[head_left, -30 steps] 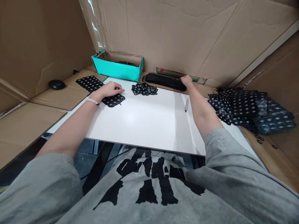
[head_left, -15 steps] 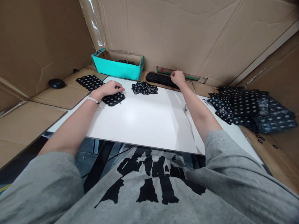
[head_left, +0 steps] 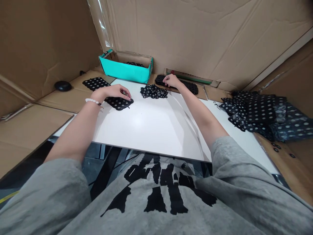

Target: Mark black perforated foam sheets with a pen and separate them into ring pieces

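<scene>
My left hand (head_left: 117, 91), a pale bead bracelet at its wrist, is bent over a black sheet with rows of light dots (head_left: 118, 103) on the white board. Its thumb and forefinger meet at the sheet's right edge; whether they pinch the sheet or a small piece is hidden. At the back, my right hand (head_left: 171, 81) hovers over a long black stack of dotted strips (head_left: 190, 87), fingers bent down and close together at its left part. What those fingertips hold, if anything, cannot be made out. Between the hands lies a heap of small black rings (head_left: 153, 91).
A turquoise box (head_left: 124, 70) with black pieces inside stands at the back. Another dotted black sheet (head_left: 95, 84) and a black mouse-like object (head_left: 63, 86) lie left. Crumpled dotted sheets (head_left: 260, 109) are piled right, near several loose rings (head_left: 276, 149). Cardboard walls (head_left: 181, 36) enclose the white board (head_left: 146, 127).
My right hand has moved left along the black stack, uncovering its right end. My left fingertips have lowered slightly to the sheet's right edge. The view has shifted a little.
</scene>
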Tool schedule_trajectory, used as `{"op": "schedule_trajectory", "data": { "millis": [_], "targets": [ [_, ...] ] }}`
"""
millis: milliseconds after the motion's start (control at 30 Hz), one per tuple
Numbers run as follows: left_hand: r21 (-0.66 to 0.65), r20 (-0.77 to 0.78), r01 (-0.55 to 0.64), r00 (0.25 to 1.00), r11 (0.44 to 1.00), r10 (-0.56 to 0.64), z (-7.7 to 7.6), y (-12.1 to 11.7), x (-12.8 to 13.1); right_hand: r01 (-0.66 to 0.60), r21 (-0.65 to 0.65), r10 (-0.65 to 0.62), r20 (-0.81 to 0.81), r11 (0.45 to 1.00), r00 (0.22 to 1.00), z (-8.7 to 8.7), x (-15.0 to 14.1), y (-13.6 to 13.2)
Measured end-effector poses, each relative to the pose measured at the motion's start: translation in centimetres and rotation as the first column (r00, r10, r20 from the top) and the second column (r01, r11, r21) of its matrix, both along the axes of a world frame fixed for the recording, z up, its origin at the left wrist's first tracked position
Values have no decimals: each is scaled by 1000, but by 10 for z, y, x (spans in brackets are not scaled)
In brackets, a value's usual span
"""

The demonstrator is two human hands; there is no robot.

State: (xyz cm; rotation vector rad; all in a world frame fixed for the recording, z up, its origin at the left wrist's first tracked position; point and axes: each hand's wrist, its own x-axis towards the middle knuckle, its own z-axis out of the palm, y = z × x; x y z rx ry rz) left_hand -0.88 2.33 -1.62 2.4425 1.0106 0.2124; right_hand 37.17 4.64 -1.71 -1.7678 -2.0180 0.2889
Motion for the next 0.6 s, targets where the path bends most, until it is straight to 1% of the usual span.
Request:
{"op": "schedule_trajectory", "data": {
  "millis": [33, 100, 133, 167, 267, 367, 433, 500, 600],
  "targets": [
    [-6, -6, 1, 1000, 1000, -1, 0, -1, 1, 1, 56, -4, 58, 998, 998, 1, 7, -2],
    [-14, -10, -5, 1000, 1000, 5, 0, -1, 2, 43, 179, -80, 199, 983, 977, 0, 22, -8],
    [-21, -12, -10, 1000, 1000, 10, 0, -2, 3, 68, 204, -123, 271, 977, 955, -1, 29, -11],
    [-29, -15, -17, 1000, 999, 17, -1, -2, 3, 91, 201, -155, 337, 975, 929, -4, 35, -15],
    [-52, -22, -37, 999, 998, 36, 0, -3, 3, 122, 135, -172, 472, 983, 864, -16, 47, -25],
    [-67, -28, -46, 999, 997, 44, 0, -3, 2, 65, 130, -126, 546, 989, 828, -23, 51, -25],
    [-79, -36, -60, 998, 995, 57, 0, -3, 1, 41, 122, -104, 573, 992, 813, -21, 54, -18],
    [-90, -39, -72, 997, 993, 69, 0, -2, 1, 45, 92, -90, 578, 995, 811, -14, 59, -9],
    [-110, -33, -71, 997, 991, 68, 0, -3, 2, 38, 59, -64, 537, 998, 841, -1, 72, 5]
  ]
}}
